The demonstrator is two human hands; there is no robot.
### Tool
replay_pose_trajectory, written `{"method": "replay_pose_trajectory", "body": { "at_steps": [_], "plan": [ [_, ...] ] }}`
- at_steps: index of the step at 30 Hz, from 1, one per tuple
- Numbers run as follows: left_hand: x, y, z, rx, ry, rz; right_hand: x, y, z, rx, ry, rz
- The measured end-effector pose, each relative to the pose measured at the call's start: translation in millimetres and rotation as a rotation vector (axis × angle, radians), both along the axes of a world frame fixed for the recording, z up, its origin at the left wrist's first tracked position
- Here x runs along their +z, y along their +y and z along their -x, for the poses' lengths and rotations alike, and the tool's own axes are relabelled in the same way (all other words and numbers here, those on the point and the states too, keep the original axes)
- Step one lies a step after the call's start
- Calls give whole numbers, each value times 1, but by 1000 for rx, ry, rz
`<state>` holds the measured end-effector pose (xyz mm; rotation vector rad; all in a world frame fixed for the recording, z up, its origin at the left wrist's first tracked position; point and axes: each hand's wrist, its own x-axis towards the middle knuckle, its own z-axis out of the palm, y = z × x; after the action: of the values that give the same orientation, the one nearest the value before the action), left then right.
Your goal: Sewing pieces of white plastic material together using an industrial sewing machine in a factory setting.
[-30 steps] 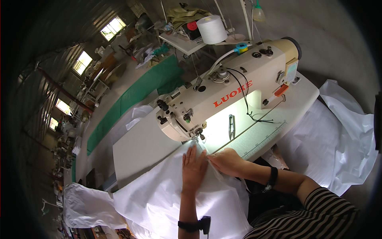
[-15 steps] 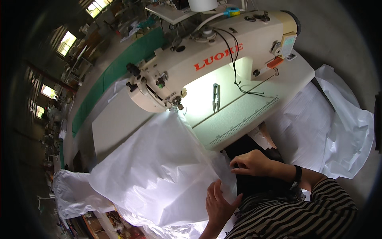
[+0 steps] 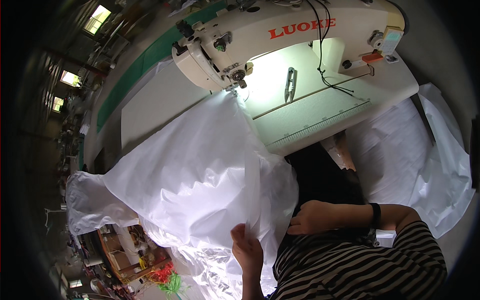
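Observation:
A large sheet of thin white fabric (image 3: 185, 170) hangs from the sewing machine's (image 3: 300, 25) needle area down over the table's near edge, rumpled and lit from above. At its lower part, my left hand (image 3: 246, 250) is closed on a folded strip along the fabric. My right hand (image 3: 315, 218) has its fingers curled at the sheet's right edge, in front of my dark-clothed lap; its fingertips seem to pinch that edge but are partly hidden. Grey thread snips (image 3: 290, 85) lie on the machine bed (image 3: 320, 112), out of reach of both hands.
More white fabric (image 3: 395, 155) hangs at the right of the machine. Black cords (image 3: 321, 60) dangle over the bed. At lower left stands a wooden drawer or shelf (image 3: 117, 257) with red and green thread tangles (image 3: 171, 282). A green strip (image 3: 120, 95) runs behind the table.
My left hand has closed on the fabric strip and sits further left. The right hand's loose fingers have curled in at the fabric's edge. The machine appears higher as the view tilts down.

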<state>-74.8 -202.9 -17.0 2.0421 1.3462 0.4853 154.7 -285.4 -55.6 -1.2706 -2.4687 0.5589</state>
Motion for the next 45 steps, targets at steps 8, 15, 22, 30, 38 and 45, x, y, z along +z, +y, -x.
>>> {"method": "replay_pose_trajectory", "body": {
  "at_steps": [8, 15, 22, 30, 38, 45],
  "plan": [
    [0, -1, 13, -18, 183, -323, 10, -14, 7, -68, -95, -285],
    [18, -10, 48, 190, 61, -220, 26, 22, 29, -248, 134, -406],
    [69, -3, 50, 281, -116, -398, 39, 42, 78, 216, -70, -75],
    [42, 21, 1, 105, -346, -370, 40, -1, 132, 471, 526, 163],
    [-30, 0, -41, 112, -429, -151, 48, -19, 109, 436, 423, -26],
    [-48, -29, 76, -212, -345, 242, 48, -49, 89, 390, 246, -56]
  ]
}}
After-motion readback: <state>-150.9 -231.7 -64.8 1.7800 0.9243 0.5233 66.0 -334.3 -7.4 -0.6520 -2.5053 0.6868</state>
